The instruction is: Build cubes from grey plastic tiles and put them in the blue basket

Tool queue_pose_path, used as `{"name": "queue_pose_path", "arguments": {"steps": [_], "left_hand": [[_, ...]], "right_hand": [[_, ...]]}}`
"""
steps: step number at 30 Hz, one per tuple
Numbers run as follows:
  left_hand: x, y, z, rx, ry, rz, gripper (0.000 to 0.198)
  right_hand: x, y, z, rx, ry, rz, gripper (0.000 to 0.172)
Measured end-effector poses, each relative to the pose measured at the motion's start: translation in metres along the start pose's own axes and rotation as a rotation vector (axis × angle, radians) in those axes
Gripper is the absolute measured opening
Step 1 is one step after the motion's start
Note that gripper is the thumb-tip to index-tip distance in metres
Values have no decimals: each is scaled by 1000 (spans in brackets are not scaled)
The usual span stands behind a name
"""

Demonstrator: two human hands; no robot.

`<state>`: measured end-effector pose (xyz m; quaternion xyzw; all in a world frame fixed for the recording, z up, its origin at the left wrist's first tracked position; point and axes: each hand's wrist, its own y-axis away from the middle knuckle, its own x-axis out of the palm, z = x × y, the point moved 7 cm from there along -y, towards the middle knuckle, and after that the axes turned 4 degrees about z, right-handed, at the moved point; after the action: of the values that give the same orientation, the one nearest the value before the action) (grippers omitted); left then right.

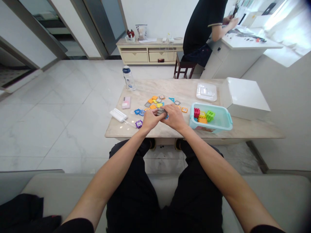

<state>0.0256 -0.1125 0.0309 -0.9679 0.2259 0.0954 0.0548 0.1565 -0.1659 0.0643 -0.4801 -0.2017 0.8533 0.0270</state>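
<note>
Left hand and right hand pinch a grey tile over a marble table.
Both hands are curled nearly shut, holding the tile between them, beside scattered coloured tiles. A teal bin sits just right of the right hand. A water bottle, clear lid and white box stand farther off; a person works at a far counter.
</note>
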Motion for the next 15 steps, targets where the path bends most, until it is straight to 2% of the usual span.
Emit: {"name": "queue_pose_path", "arguments": {"steps": [8,15], "left_hand": [[-1,2,-3,12,26,-14,27],[0,2,-3,10,1,-4,24]], "right_hand": [[3,-1,0,29,-48,3,47],[5,1,8,19,5,-8,49]]}}
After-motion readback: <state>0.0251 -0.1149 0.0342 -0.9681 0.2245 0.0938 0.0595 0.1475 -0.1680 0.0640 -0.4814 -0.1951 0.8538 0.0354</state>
